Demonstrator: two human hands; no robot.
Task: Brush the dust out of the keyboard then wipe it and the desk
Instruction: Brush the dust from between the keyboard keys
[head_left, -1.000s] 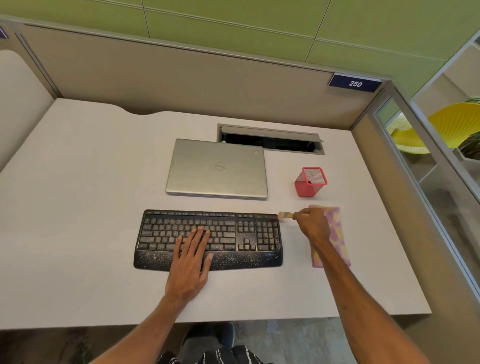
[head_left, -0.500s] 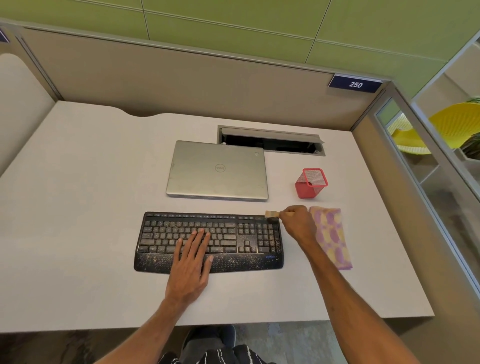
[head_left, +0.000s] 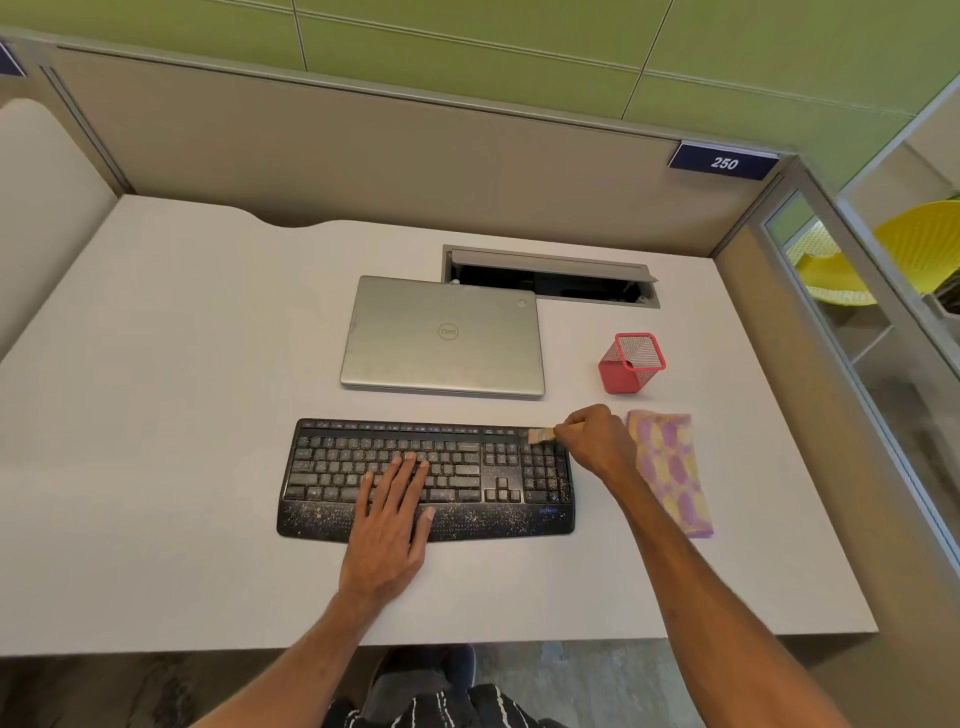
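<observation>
left hand (head_left: 389, 525): flat, fingers straight, pinning the keyboard (head_left: 332, 467) mid-rows.
right hand (head_left: 597, 441): pinching the brush (head_left: 540, 435) at the keyboard's back-right corner, bristles pointing left.
step: use short strokes along the rows, bristles into the gaps; hold the board down.
keyboard: flat on the desk (head_left: 156, 415), long axis left-right, wrist rest toward you.
cloth (head_left: 670, 473): just right of the keyboard.

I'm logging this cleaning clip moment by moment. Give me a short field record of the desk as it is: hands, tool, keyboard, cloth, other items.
left hand: rests flat on the keyboard, fingers straight
right hand: grips the brush, bristles at the keyboard's top right corner
keyboard state: dust specks across keys and palm rest
cloth: lies on the desk right of the keyboard, not held
other items: closed laptop behind the keyboard; red mesh pen cup to its right
</observation>
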